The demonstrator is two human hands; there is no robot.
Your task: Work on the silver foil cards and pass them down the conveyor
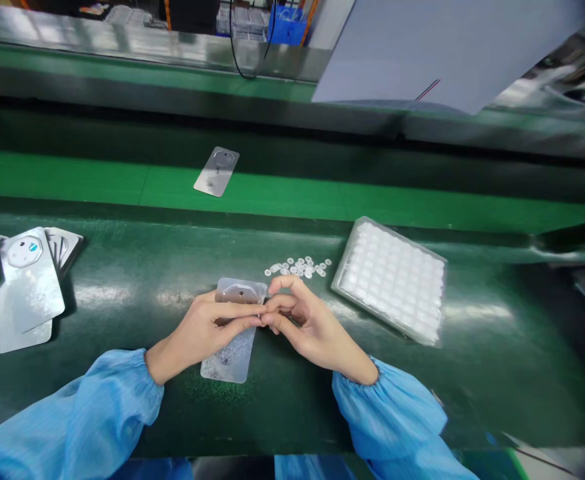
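Observation:
A silvery phone back-cover panel [229, 360] with a round camera area at its top lies on the green bench in front of me. Above it, my left hand [217, 323] reaches across with its fingers pinched together. My right hand [297, 320] meets it at the panel's right edge, thumb and fingertips closed against the left fingertips. Whatever sits between the fingertips is too small or hidden to make out. Just beyond my right hand is a scatter of small clear round pieces [299, 268].
At right stands a clear tray [339, 280] filled with rows of white pieces. Several similar panels [35, 287] are piled at left. One more panel [217, 172] lies on the bright green strip [292, 197] behind the bench. A white sheet [422, 53] hangs at upper right.

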